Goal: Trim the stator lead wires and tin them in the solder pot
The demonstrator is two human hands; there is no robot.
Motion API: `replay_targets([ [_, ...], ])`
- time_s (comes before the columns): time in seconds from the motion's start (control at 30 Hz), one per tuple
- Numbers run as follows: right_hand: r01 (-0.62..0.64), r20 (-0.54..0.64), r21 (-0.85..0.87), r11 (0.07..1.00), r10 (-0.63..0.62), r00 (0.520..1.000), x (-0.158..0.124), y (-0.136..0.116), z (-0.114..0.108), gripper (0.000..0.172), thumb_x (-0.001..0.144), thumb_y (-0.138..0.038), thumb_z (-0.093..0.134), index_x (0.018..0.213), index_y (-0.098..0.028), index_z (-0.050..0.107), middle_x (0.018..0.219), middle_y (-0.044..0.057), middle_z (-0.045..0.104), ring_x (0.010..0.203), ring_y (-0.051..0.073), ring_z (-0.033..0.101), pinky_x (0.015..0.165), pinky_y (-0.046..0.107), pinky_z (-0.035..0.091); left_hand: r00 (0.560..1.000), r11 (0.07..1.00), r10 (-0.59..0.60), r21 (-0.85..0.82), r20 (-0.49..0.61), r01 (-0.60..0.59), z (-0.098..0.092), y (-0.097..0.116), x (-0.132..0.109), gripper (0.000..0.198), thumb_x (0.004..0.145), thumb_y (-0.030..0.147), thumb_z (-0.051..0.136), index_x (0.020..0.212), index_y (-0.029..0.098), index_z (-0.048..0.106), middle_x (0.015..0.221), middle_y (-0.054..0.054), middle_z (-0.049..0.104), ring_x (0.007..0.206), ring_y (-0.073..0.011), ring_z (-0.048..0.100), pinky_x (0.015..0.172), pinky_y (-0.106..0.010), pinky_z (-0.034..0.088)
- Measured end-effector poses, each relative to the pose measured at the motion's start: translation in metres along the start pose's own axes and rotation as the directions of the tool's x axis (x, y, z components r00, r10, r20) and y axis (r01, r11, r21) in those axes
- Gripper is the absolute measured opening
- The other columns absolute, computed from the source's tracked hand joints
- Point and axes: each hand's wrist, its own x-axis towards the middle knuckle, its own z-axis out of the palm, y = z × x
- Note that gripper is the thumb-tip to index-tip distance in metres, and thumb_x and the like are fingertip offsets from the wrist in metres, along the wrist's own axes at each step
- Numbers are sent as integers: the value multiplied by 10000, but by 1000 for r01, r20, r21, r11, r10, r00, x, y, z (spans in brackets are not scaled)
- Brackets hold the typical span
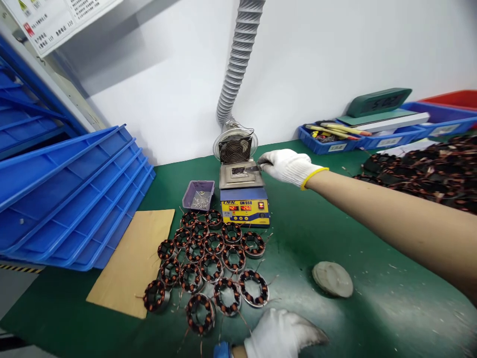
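My right hand (286,166), in a white knit glove with a yellow cuff, reaches to the solder pot (245,209). It is closed on a thin flat metal scraper (253,169), whose end lies over the pot's small square opening with shiny metal. My left hand (281,334), gloved too, is low at the bottom edge, fingers stretched to the right and empty as far as I see; their tips are dark. Just beyond it stand several ring-shaped motor stators (227,297) with copper windings and loose wire ends. A round pale disc (332,279) lies right of them.
A purple tray (198,195) with metal bits stands left of the pot. Behind the pot are a fan (235,149) and grey duct (242,54). Blue bins (74,199) and brown cardboard (130,258) are at left. A tool tray (328,144) and piled stators (421,171) are at right.
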Motion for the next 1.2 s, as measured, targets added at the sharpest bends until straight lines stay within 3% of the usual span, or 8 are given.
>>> replay_targets([
  [0.17, -29, 59, -17, 999, 30, 998, 0, -18, -7, 350, 1009, -457, 646, 1209, -173, 689, 1224, 87, 704, 1085, 230, 685, 966, 466, 573, 1000, 1000, -16, 22, 19, 16, 6, -6, 0, 413, 871, 500, 675, 1088, 158, 755, 945, -71, 793, 857, -244, 752, 731, -292, 559],
  [0.3, -60, 66, 24, 998, 58, 996, 6, -23, -4, 251, 963, -417, 656, 985, -200, 778, 960, 60, 773, 953, 239, 733, 857, 377, 573, 998, 1000, -20, 24, 51, 19, 9, -9, 0, 410, 857, 518, 678, 1052, 166, 760, 879, -59, 775, 830, -240, 739, 719, -295, 550],
  [0.4, -88, 46, 67, 994, 85, 995, 9, -25, 4, 211, 891, -373, 646, 883, -256, 821, 828, 49, 787, 880, 255, 756, 750, 318, 550, 1000, 1000, -6, 20, 14, 6, 11, -10, 0, 440, 843, 529, 690, 1072, 159, 754, 895, -63, 776, 833, -244, 740, 691, -291, 539],
  [0.57, -95, 32, 156, 983, 91, 995, 7, -28, 18, 266, 851, -383, 633, 952, -250, 840, 794, 52, 791, 838, 253, 761, 748, 312, 550, 999, 1000, 17, 3, 30, -18, 15, -15, 3, 411, 806, 477, 727, 1057, 153, 755, 866, -54, 772, 798, -233, 738, 665, -281, 536],
  [0.67, -102, 42, 199, 975, 95, 995, 3, -30, 21, 265, 852, -373, 622, 941, -244, 836, 737, 39, 776, 785, 236, 758, 742, 307, 552, 1000, 1000, 4, 17, 29, -4, 15, -14, 4, 424, 754, 447, 764, 1060, 153, 754, 896, -58, 778, 818, -238, 739, 722, -289, 557],
  [0.83, -108, 37, 243, 964, 102, 994, -6, -31, 20, 265, 856, -401, 628, 954, -263, 832, 724, 25, 770, 770, 232, 752, 731, 304, 548, 1000, 1000, -6, 28, 21, 5, 10, -9, 1, 404, 794, 461, 731, 1068, 165, 742, 938, -64, 778, 910, -258, 743, 833, -313, 577],
  [1.1, -108, 14, 269, 957, 108, 994, -17, -30, 20, 240, 859, -381, 635, 930, -252, 825, 782, 14, 788, 775, 202, 736, 708, 257, 522, 998, 1000, -5, 23, -69, 7, 19, -14, -2, 501, 738, 457, 758, 1156, 183, 730, 1117, -87, 775, 1059, -292, 718, 966, -362, 584],
  [1.2, -119, -5, 268, 956, 125, 992, -17, -30, 20, 263, 864, -376, 632, 975, -234, 824, 806, 22, 792, 791, 198, 735, 698, 243, 508, 994, 1000, 4, -2, -107, -4, 24, -16, -2, 528, 687, 423, 778, 1152, 179, 730, 1085, -89, 774, 1059, -297, 718, 938, -357, 595],
])
